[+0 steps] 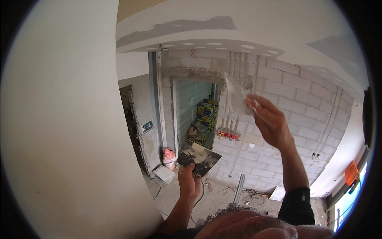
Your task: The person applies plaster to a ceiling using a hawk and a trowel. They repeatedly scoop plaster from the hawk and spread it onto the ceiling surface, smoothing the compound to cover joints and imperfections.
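Note:
Low in the middle, my left hand (pixel 189 182) is closed on the near edge of a dark, square plasterer's hawk (pixel 207 162), its thumb lying on top. A pale lump of plaster (pixel 198 153) sits on that plate, with dried smears around it. Raised at the right, my right hand (pixel 271 122) grips a wide putty knife (pixel 237 96). The knife's thin, whitish blade points up and to the left, seen against the block wall and apart from the ceiling. White residue marks the fingers of this hand, which hide the handle.
A smooth pale wall (pixel 71 119) fills the left side. Overhead, the ceiling (pixel 274 24) bears grey patches. Behind stand a block wall (pixel 274 159) with red electrical boxes (pixel 228 136) and a doorway showing stacked bags (pixel 207 113). Debris and a metal profile (pixel 239 189) are below.

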{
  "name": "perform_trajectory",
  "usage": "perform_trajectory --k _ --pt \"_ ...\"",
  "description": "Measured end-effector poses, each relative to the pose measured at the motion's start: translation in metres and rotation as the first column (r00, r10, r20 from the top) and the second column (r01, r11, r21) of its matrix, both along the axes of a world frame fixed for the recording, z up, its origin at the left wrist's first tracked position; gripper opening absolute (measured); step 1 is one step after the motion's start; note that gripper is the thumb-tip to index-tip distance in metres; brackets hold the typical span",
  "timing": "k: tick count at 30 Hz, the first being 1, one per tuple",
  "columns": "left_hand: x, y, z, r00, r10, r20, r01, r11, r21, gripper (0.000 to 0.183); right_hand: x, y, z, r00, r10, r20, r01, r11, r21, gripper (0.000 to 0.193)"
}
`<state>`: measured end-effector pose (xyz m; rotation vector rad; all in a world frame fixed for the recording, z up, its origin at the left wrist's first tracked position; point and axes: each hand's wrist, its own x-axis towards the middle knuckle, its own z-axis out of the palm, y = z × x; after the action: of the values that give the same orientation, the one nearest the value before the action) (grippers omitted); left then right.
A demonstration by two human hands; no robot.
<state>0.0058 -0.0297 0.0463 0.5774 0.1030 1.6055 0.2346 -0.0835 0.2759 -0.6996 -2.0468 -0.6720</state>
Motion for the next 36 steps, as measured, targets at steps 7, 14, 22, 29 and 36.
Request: perform_trajectory --k 7,14,22,29,36 --pt "0.006 -0.007 -0.014 0.972 0.185 -0.146 -0.196 0.978 -0.066 0.054 -0.014 -0.006 -0.004 0.716 0.148 -0.682 -0.588 0.654 -0.475 0.029" --pt "0.021 -0.02 -0.01 0.955 0.281 -0.095 -0.274 0.959 0.077 0.039 0.008 -0.033 -0.093 0.535 -0.09 -0.84 -0.828 0.143 -0.542 0.037" --pt "0.025 -0.009 -0.035 0.674 0.612 -0.414 -0.546 0.79 0.28 0.027 0.002 -0.014 -0.108 0.63 -0.189 -0.753 -0.775 -0.087 -0.626 0.039" --pt "0.012 -0.004 -0.01 0.445 0.722 -0.53 -0.593 0.681 0.43 0.026 -0.003 -0.016 -0.052 0.779 -0.084 -0.622 -0.62 0.049 -0.783 0.037" --pt "0.014 0.01 -0.02 0.888 0.328 -0.322 -0.348 0.937 -0.007 0.034 -0.033 -0.02 0.065 0.822 0.271 -0.502 -0.541 0.647 -0.537 0.034"
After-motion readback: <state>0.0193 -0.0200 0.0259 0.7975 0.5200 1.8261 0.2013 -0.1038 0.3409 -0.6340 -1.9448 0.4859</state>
